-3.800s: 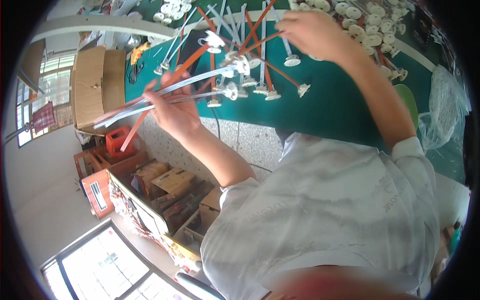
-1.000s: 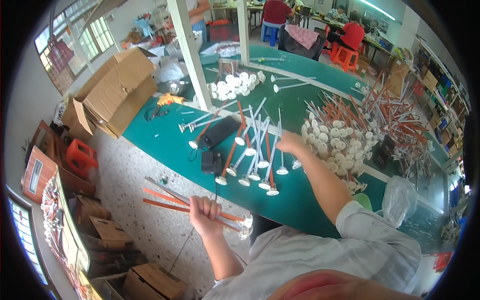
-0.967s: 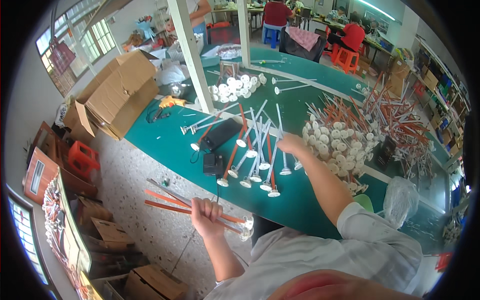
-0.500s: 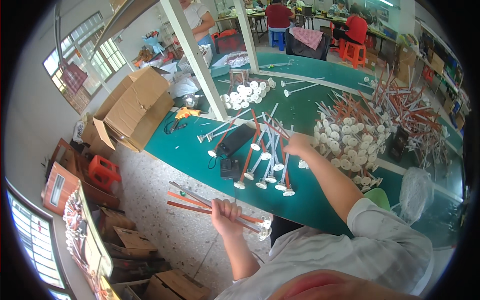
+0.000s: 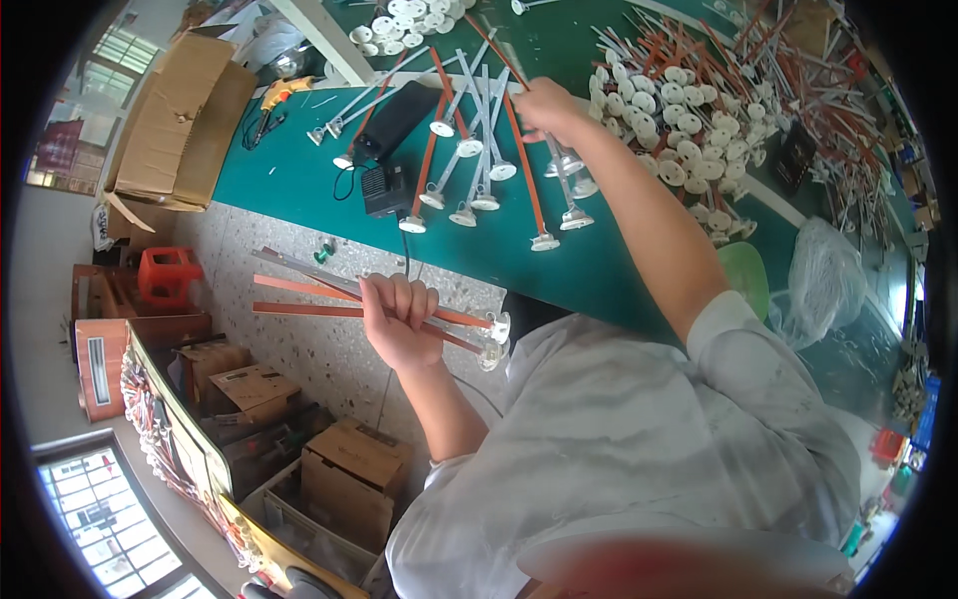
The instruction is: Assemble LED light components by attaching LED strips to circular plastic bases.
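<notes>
My left hand (image 5: 399, 317) is closed around a bundle of long rods (image 5: 309, 295), some orange and some grey, each ending in a round white disc. It holds them level over the floor, beside the table edge. My right hand (image 5: 544, 108) reaches out over the green table (image 5: 299, 170) and grips the shafts of rods from a fanned row of rods (image 5: 469, 150) lying there, discs toward me.
A big heap of disc-ended rods (image 5: 718, 110) covers the table's right part. A black box with a cable (image 5: 394, 120) lies among the rods. Cardboard boxes (image 5: 175, 120) stand at the table's left end; more boxes (image 5: 349, 479) and a red crate (image 5: 165, 275) are on the floor.
My view has come closer and tilted down. My left hand keeps the bundle, now raised nearer the table edge. My right hand stays on the fanned rods.
</notes>
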The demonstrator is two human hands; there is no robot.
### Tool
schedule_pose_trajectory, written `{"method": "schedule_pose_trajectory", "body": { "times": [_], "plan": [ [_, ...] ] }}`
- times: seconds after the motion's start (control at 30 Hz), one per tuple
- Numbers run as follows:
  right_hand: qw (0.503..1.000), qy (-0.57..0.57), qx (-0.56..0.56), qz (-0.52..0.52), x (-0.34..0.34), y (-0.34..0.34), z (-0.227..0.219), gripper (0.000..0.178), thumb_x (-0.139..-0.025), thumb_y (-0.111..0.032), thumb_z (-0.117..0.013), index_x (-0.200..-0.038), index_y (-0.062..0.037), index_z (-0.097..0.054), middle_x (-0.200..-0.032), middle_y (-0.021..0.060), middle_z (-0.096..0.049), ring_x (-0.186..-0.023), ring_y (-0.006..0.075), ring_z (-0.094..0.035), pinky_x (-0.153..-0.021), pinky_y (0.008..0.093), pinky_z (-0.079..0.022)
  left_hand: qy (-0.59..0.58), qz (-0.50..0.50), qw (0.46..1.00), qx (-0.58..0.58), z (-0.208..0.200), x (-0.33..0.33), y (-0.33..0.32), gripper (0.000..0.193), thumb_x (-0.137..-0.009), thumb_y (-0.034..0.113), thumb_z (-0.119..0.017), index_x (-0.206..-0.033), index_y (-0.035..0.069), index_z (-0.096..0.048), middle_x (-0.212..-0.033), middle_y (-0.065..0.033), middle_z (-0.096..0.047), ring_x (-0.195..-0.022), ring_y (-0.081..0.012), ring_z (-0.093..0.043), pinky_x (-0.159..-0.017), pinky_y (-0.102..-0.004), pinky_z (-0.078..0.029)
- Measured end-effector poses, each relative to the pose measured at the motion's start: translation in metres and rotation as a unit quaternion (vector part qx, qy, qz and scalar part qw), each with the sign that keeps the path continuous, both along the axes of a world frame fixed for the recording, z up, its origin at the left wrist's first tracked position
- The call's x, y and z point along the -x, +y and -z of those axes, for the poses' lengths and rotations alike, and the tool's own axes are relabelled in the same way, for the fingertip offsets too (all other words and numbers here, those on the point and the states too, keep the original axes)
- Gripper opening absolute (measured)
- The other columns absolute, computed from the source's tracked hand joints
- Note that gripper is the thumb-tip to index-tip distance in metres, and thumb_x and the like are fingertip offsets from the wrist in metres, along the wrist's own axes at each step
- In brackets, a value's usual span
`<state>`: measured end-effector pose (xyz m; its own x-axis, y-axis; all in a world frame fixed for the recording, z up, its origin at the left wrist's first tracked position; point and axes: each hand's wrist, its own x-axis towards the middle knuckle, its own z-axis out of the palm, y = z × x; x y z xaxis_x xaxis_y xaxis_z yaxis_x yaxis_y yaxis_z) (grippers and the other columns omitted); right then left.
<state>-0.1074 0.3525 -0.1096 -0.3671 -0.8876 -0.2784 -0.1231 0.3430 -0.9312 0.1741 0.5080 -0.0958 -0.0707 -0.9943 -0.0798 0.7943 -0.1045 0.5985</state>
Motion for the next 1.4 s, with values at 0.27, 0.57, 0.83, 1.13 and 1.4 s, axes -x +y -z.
{"method": "schedule_pose_trajectory", "body": {
  "times": [0.27,0.57,0.83,1.13,1.4],
  "plan": [
    [0.879,0.446,-0.076,-0.15,0.0,-0.005,0.011,0.029,-0.067,-0.019,-0.068,-0.091,-0.0038,-0.07,-0.095,0.0201,-0.067,-0.09,0.0348,-0.066,-0.079,0.0418,-0.053,-0.037,-0.039,0.998,-0.02,-0.006,-0.006,0.0,0.036,-0.099,0.033,-0.044,-0.069,0.015,-0.036,-0.057,0.0043,-0.027,-0.045,-0.0077,-0.021,-0.045,-0.0252,-0.021],
    [0.966,0.25,-0.017,-0.07,0.013,0.017,0.004,0.03,-0.072,-0.017,-0.055,-0.093,0.0005,-0.069,-0.088,0.023,-0.066,-0.088,0.0372,-0.066,-0.077,0.0453,-0.053,-0.106,-0.013,0.993,0.044,-0.023,0.024,-0.001,0.041,-0.1,0.035,-0.04,-0.066,0.016,-0.028,-0.054,0.0044,-0.023,-0.043,-0.0066,-0.018,-0.042,-0.0228,-0.019],
    [0.974,0.178,0.123,-0.062,0.035,0.066,-0.037,0.033,-0.09,-0.029,-0.052,-0.086,0.0014,-0.065,-0.073,0.0205,-0.064,-0.071,0.0377,-0.063,-0.064,0.0465,-0.049,-0.109,0.056,0.985,0.125,-0.049,0.078,-0.012,0.042,-0.101,0.035,-0.039,-0.066,0.015,-0.028,-0.054,0.0041,-0.02,-0.044,-0.0068,-0.014,-0.042,-0.0236,-0.014],
    [0.948,0.025,0.296,-0.115,0.039,0.143,-0.067,0.023,-0.088,-0.023,-0.061,-0.083,-0.0016,-0.055,-0.061,0.0137,-0.057,-0.056,0.0312,-0.057,-0.053,0.0387,-0.041,-0.18,0.111,0.964,0.162,-0.035,0.151,-0.022,0.04,-0.099,0.032,-0.047,-0.066,0.013,-0.032,-0.055,0.0033,-0.028,-0.043,-0.0075,-0.024,-0.043,-0.0232,-0.02],
    [0.912,-0.029,0.391,-0.119,0.041,0.152,-0.078,0.026,-0.071,-0.021,-0.071,-0.075,-0.002,-0.053,-0.062,0.0131,-0.058,-0.057,0.033,-0.059,-0.053,0.0362,-0.045,-0.305,0.072,0.932,0.182,-0.02,0.173,-0.028,0.036,-0.092,0.007,-0.055,-0.125,-0.004,-0.047,-0.113,-0.0128,-0.06,-0.095,-0.0192,-0.061,-0.079,-0.0303,-0.051]
  ]
}}
